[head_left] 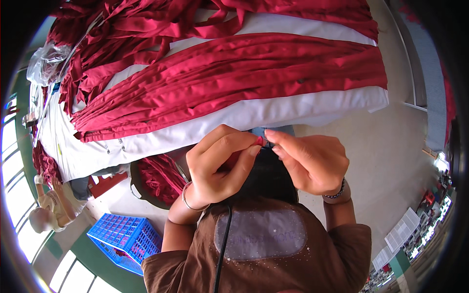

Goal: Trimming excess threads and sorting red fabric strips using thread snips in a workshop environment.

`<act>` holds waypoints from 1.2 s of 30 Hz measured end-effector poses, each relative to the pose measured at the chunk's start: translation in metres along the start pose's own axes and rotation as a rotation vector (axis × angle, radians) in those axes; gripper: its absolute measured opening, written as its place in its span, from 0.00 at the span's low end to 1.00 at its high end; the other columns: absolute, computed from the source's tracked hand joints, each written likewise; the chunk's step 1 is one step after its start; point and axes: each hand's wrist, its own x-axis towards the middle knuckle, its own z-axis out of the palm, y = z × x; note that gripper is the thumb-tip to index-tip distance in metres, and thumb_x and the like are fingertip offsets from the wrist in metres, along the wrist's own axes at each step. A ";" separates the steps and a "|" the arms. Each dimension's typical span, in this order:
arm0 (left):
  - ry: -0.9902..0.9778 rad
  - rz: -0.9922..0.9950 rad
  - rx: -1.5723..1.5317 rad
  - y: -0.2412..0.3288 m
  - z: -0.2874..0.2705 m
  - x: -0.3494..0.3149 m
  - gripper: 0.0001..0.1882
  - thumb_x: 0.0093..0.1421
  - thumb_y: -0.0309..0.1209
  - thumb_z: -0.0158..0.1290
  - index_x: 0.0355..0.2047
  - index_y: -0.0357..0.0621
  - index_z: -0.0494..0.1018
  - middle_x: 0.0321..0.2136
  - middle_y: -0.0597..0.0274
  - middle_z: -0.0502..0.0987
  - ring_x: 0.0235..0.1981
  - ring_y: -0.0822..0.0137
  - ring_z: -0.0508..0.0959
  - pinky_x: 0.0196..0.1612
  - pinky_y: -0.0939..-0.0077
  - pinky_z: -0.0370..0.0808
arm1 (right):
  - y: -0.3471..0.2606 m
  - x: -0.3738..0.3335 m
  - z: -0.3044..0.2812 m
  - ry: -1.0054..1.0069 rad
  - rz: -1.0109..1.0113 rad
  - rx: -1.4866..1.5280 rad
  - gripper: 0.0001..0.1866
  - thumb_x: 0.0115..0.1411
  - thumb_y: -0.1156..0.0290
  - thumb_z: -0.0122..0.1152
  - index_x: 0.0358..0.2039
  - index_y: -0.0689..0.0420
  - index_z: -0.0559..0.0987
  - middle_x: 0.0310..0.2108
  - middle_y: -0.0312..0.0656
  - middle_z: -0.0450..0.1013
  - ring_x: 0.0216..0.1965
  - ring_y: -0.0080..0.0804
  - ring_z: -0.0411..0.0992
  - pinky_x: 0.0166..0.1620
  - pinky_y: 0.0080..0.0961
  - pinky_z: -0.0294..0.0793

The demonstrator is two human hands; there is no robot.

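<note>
My left hand (217, 158) is raised in front of my chest, its thumb and forefinger pinched on a small pinkish-red piece (260, 140) whose kind is too small to tell. Close beside it, my right hand (315, 161) is closed in a pinch too; what sits between its fingertips, if anything, I cannot make out. The two sets of fingertips almost meet. Just beyond my hands, long red fabric strips (234, 83) lie gathered side by side along a table covered in white cloth (273, 108).
More red fabric (205, 24) is heaped at the far side. A dark tub of red cloth (159, 180) and a blue plastic crate (124, 239) stand on the floor at left. Another person (51, 210) works at the table's left end. Clear plastic wrap (46, 63) lies far left.
</note>
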 end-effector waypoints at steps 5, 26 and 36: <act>-0.007 0.033 -0.021 -0.008 -0.003 0.006 0.04 0.50 0.15 0.55 0.27 0.34 0.75 0.22 0.59 0.75 0.19 0.69 0.72 0.22 0.80 0.66 | -0.003 -0.007 0.006 -0.037 -0.016 0.011 0.21 0.46 0.82 0.66 0.45 0.63 0.79 0.24 0.40 0.77 0.18 0.27 0.74 0.21 0.22 0.71; -0.046 -0.066 -0.286 -0.014 -0.004 0.003 0.04 0.55 0.17 0.54 0.32 0.34 0.75 0.28 0.56 0.76 0.28 0.65 0.75 0.32 0.76 0.70 | -0.015 0.011 -0.012 -0.145 0.318 0.188 0.12 0.50 0.82 0.63 0.37 0.60 0.82 0.21 0.40 0.77 0.17 0.24 0.74 0.21 0.18 0.70; -0.058 0.010 -0.161 -0.013 -0.007 0.006 0.05 0.53 0.16 0.55 0.31 0.35 0.76 0.27 0.56 0.76 0.27 0.65 0.75 0.30 0.78 0.71 | -0.017 0.013 -0.015 -0.169 0.255 0.085 0.14 0.48 0.81 0.64 0.38 0.59 0.82 0.21 0.40 0.77 0.16 0.28 0.73 0.22 0.20 0.70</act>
